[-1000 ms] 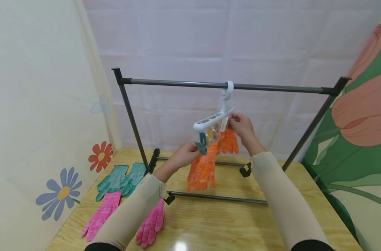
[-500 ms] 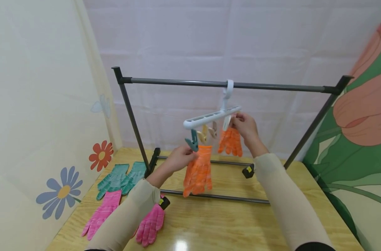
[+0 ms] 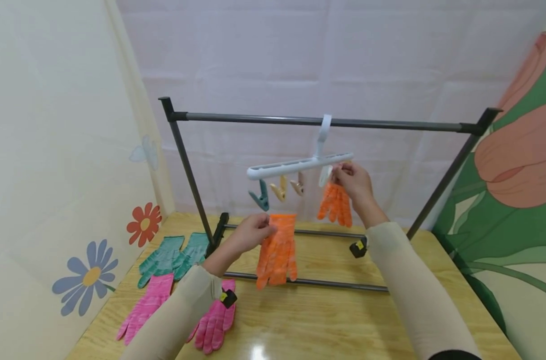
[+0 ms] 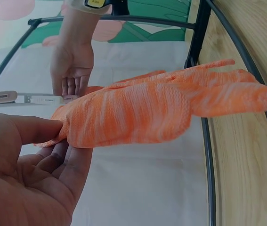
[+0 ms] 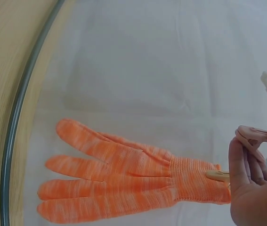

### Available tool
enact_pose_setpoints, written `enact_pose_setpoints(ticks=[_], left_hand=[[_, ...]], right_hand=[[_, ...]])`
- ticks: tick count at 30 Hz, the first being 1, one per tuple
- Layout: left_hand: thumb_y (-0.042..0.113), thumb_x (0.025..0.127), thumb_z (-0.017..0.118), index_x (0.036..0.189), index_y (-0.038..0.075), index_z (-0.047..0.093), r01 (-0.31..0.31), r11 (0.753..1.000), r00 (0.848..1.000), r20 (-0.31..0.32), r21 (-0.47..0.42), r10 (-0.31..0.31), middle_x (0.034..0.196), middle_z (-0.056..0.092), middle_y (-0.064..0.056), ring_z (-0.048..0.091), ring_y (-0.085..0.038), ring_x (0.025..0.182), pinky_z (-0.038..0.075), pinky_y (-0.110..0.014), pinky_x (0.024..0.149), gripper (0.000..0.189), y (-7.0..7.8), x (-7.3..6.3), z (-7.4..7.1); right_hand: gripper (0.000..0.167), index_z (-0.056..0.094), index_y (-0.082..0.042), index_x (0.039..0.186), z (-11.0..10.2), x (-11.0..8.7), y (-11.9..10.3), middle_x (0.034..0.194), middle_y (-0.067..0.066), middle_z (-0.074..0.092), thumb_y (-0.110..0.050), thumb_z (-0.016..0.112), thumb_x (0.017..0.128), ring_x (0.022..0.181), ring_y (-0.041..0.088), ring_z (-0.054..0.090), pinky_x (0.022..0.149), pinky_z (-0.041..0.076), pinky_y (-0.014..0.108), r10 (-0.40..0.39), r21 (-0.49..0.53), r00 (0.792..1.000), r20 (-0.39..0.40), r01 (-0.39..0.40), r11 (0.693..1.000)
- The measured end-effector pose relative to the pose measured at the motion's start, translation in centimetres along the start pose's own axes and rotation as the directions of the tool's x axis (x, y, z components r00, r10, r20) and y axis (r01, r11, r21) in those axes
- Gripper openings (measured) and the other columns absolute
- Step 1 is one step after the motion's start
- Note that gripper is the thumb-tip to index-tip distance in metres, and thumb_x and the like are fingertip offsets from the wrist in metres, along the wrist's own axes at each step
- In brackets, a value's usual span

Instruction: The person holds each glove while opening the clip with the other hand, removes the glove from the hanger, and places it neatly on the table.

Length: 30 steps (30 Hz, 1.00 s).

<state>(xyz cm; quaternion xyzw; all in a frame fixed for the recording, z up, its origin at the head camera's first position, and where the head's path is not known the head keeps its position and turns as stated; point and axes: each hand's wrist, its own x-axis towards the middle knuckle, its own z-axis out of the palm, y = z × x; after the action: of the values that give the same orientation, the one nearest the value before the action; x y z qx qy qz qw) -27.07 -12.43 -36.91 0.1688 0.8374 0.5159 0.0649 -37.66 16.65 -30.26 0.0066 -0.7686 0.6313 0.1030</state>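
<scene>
My left hand (image 3: 249, 234) pinches the cuff of an orange glove (image 3: 278, 252), which hangs fingers down below the hanger's left half. A second orange glove (image 3: 335, 205) hangs at the right; a yellowish clothespin (image 5: 217, 175) sits on its cuff in the right wrist view. Up at the hanger's right end, my right hand (image 3: 355, 184) pinches a pale clothespin (image 5: 252, 136) between thumb and fingers. From the white hanger (image 3: 284, 167) also dangle a teal clothespin (image 3: 261, 196), a yellow clothespin (image 3: 279, 190) and a brownish clothespin (image 3: 297, 186).
The hanger hooks over the top bar of a dark metal rack (image 3: 390, 124) on a wooden table (image 3: 327, 325). Two teal gloves (image 3: 165, 255) and two pink gloves (image 3: 148, 302) lie at the left. A white cloth backdrop (image 3: 255, 65) stands behind.
The left hand has drawn down and left, with its orange glove now below the teal clothespin. The hanger has swung, its left end moving left. The right hand has shifted slightly right.
</scene>
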Motion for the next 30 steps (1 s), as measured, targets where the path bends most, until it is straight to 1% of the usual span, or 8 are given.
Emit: enact_pose_setpoints(ticks=[5,11,14,17,21,25,28,30], left_hand=[[0.023,0.104,0.059,0.087,0.007,0.053,0.004,1.000,1.000,-0.008,0.001,-0.004,0.071,0.057,-0.003,0.050,-0.016,0.064,0.049,-0.032,0.064,0.024,-0.7,-0.3,-0.1],[0.024,0.104,0.059,0.088,0.007,0.051,0.041,0.999,0.999,0.000,-0.027,-0.041,0.071,0.054,-0.003,0.049,-0.018,0.065,0.048,-0.032,0.065,0.025,-1.1,-0.9,-0.1],[0.025,0.104,0.059,0.089,0.007,0.052,0.061,0.998,0.998,0.003,-0.032,-0.061,0.074,0.056,-0.004,0.051,-0.019,0.068,0.049,-0.033,0.067,0.024,-1.3,-1.2,-0.1],[0.025,0.104,0.059,0.090,0.006,0.053,0.067,0.997,0.998,0.005,-0.031,-0.067,0.074,0.058,-0.005,0.052,-0.019,0.068,0.049,-0.033,0.067,0.024,-1.6,-1.4,0.0],[0.023,0.104,0.059,0.087,0.006,0.051,0.075,0.996,0.997,0.011,-0.047,-0.075,0.070,0.055,-0.004,0.049,-0.019,0.065,0.047,-0.033,0.065,0.026,-2.2,-1.8,0.1],[0.023,0.104,0.059,0.087,0.006,0.051,0.088,0.995,0.996,0.014,-0.049,-0.087,0.071,0.055,-0.004,0.051,-0.017,0.066,0.049,-0.035,0.066,0.025,-2.7,-2.1,0.3],[0.024,0.104,0.059,0.091,0.006,0.054,0.106,0.993,0.994,0.017,-0.042,-0.106,0.077,0.061,-0.005,0.057,-0.017,0.071,0.053,-0.036,0.070,0.023,-2.9,-2.4,0.3],[0.024,0.104,0.059,0.092,0.006,0.056,0.117,0.992,0.993,0.023,-0.050,-0.116,0.079,0.061,-0.006,0.059,-0.018,0.072,0.054,-0.036,0.070,0.022,-2.9,-2.7,0.4]], right_hand=[[0.038,0.060,-0.001,0.128,-0.1,-0.1,0.1,0.100,-0.002,0.064,-0.027,0.064,0.100,0.084,0.006,0.064,0.097,0.054,0.040,0.014,0.008,1.000,-0.017,-0.014,1.000],[0.043,0.059,-0.001,0.131,-0.1,-0.6,-0.1,0.103,-0.001,0.063,-0.030,0.066,0.099,0.086,0.006,0.064,0.099,0.053,0.040,0.019,0.019,0.999,-0.032,-0.019,1.000],[0.044,0.058,-0.001,0.131,-0.1,-0.8,-0.1,0.103,-0.001,0.063,-0.031,0.066,0.099,0.087,0.007,0.064,0.100,0.052,0.041,0.019,0.017,0.999,-0.042,-0.018,1.000],[0.045,0.059,-0.001,0.130,-0.1,-1.0,-0.1,0.103,-0.001,0.063,-0.032,0.067,0.099,0.087,0.007,0.064,0.100,0.052,0.041,0.011,0.015,0.999,-0.050,-0.010,1.000],[0.045,0.061,-0.002,0.128,-0.1,-1.3,0.0,0.102,-0.001,0.063,-0.034,0.068,0.098,0.087,0.008,0.065,0.098,0.053,0.040,0.000,0.006,0.998,-0.059,0.000,1.000],[0.040,0.062,-0.002,0.123,-0.1,-1.5,0.0,0.099,-0.002,0.064,-0.031,0.069,0.097,0.085,0.008,0.065,0.096,0.055,0.039,-0.007,0.007,0.997,-0.075,0.008,1.000],[0.033,0.062,-0.003,0.119,-0.2,-1.7,0.0,0.095,-0.004,0.064,-0.028,0.068,0.098,0.082,0.007,0.065,0.094,0.056,0.036,-0.015,0.022,0.996,-0.086,0.017,1.000],[0.030,0.063,-0.003,0.115,-0.2,-1.8,0.0,0.091,-0.005,0.065,-0.026,0.069,0.097,0.079,0.006,0.065,0.090,0.057,0.034,-0.021,0.037,0.995,-0.097,0.024,0.999]])
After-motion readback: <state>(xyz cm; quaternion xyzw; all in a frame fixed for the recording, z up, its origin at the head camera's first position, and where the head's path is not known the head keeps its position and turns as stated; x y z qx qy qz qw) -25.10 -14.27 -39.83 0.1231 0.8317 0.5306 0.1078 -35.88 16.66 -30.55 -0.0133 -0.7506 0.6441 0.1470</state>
